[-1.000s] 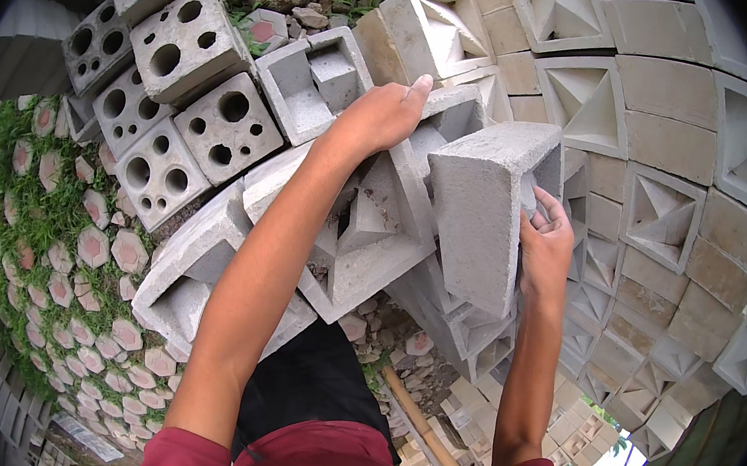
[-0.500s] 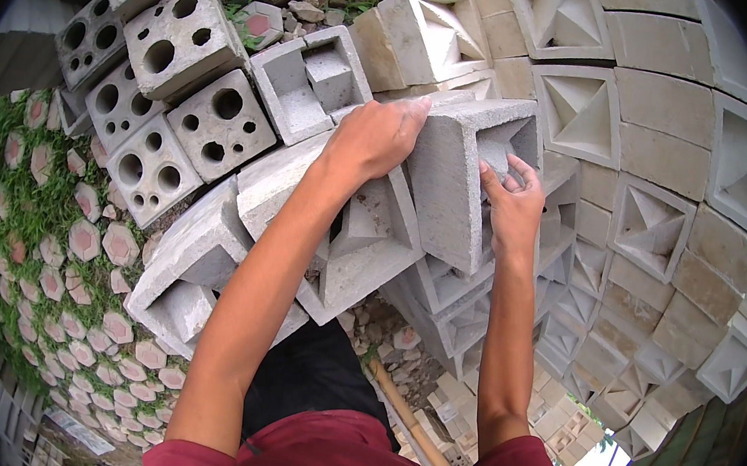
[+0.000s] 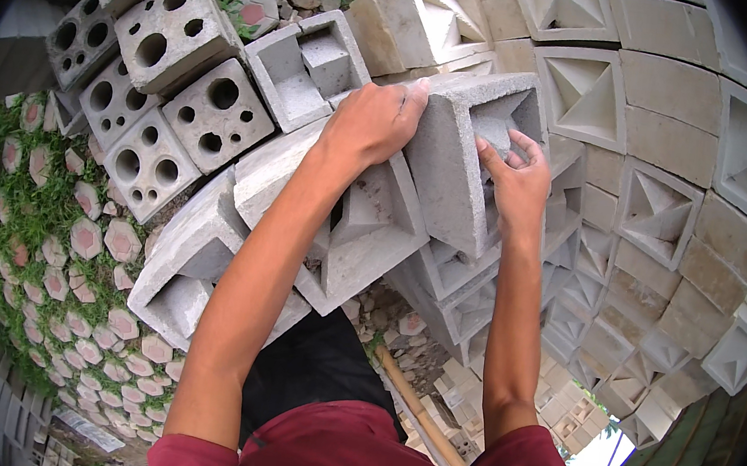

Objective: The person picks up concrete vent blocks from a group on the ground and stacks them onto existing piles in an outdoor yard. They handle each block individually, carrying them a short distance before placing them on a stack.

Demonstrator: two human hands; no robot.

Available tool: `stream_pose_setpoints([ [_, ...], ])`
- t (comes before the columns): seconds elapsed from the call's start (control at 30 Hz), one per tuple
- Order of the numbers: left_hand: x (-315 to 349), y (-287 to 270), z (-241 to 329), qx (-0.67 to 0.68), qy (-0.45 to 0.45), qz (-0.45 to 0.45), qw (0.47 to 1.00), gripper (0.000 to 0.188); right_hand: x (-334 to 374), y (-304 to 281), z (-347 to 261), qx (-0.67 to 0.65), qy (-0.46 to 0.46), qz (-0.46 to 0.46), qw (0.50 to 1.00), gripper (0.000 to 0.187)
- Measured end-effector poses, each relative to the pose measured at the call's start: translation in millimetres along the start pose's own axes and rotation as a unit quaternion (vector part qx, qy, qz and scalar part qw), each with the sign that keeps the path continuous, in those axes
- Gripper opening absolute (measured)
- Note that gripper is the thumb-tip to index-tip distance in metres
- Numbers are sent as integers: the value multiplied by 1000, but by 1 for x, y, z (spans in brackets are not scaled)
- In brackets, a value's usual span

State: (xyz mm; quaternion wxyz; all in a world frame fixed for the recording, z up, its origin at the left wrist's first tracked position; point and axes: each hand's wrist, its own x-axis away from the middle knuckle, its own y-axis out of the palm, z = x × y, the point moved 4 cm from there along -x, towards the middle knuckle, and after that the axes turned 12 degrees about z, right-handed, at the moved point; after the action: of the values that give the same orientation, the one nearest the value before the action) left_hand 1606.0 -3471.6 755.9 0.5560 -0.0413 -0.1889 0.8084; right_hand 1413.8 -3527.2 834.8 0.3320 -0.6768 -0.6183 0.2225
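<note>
A grey concrete vent block (image 3: 445, 172) with a slanted recess stands tilted at the centre, on top of other blocks. My left hand (image 3: 378, 122) is closed over its left upper edge, with the fingertips hidden behind it. At the recessed right side, my right hand (image 3: 519, 180) reaches into the opening, its fingers curled and thumb against the inner part. Directly left of the held block lies a similar vent block (image 3: 374, 224), partly behind my left forearm. Another vent block (image 3: 179, 308) sits nearer, at the lower left.
Several concrete blocks with round holes (image 3: 220, 117) are stacked at the left. A wall of pale vent blocks (image 3: 665, 100) rises on the right. Hexagonal pavers (image 3: 122, 241) set in grass cover the left ground. A bamboo pole (image 3: 422, 416) lies near my body.
The whole view has shifted a little, so most things sit slightly higher in it. Both hands keep their places on the vent block, which shows little movement against its neighbours.
</note>
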Motion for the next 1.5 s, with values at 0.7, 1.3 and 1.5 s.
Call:
stream_pose_setpoints([
  [0.7,3,-5,-5,7,-28,45,999,79,2,10,-4,51,-78,8,996,73],
  [1.3,-3,1,-7,-16,-88,-7,996,98,-11,11,7,90,-87,-32,992,72],
  [1.5,1,-2,-9,-38,-89,-34,995,102,36,-26,-29,111,-195,106,969,69],
])
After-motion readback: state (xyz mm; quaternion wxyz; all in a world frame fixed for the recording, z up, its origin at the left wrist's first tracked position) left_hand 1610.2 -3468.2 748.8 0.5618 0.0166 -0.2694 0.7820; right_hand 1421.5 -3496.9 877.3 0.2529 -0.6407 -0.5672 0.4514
